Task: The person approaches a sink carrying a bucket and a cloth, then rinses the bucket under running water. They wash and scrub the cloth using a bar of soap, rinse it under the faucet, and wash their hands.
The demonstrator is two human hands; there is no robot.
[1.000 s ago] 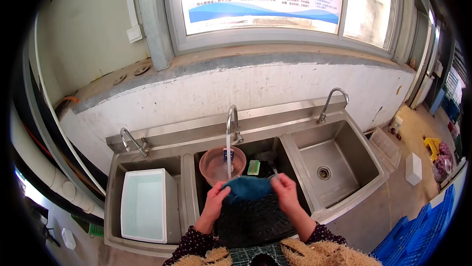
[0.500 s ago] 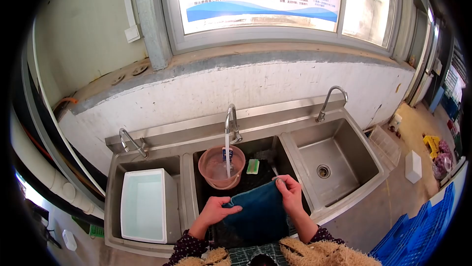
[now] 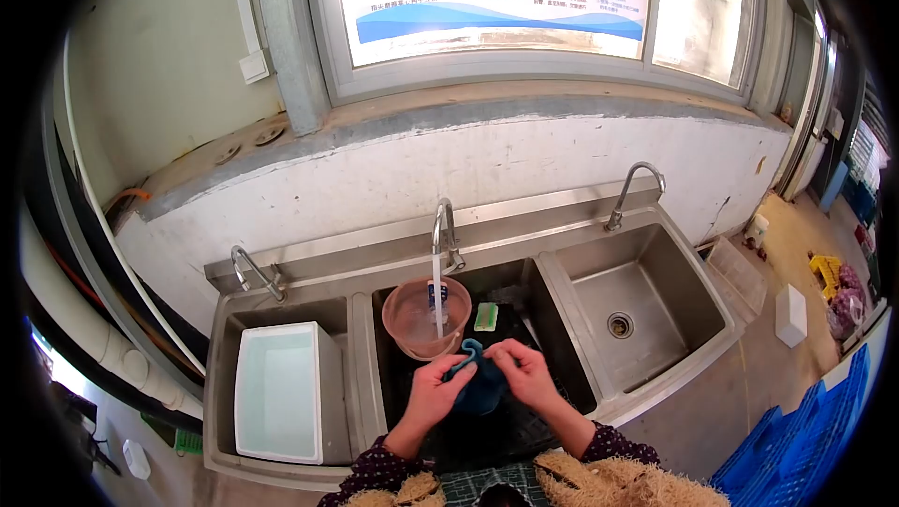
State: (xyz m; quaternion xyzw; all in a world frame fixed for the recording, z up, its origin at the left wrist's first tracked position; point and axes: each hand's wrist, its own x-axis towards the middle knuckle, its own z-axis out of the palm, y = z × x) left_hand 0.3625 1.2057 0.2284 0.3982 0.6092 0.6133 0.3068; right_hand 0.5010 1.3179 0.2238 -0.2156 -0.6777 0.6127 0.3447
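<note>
A dark teal cloth hangs bunched between my two hands over the middle sink basin. My left hand pinches its upper left part, with the thumb against the fabric. My right hand is closed at the cloth's upper right edge, close to the left one. Just beyond them stands a pinkish-brown bucket under the middle faucet, and a stream of water runs into it. A small green and white packet lies right of the bucket on a dark surface in the basin.
A white foam box holding clear water fills much of the left basin. The right basin shows a bare drain. Two more faucets stand at the left and right. Blue plastic crates and a white block are on the floor at right.
My hands have drawn closer together, the right one moving left. The cloth, stretched out flat before, is now gathered and folded between them. Water keeps running.
</note>
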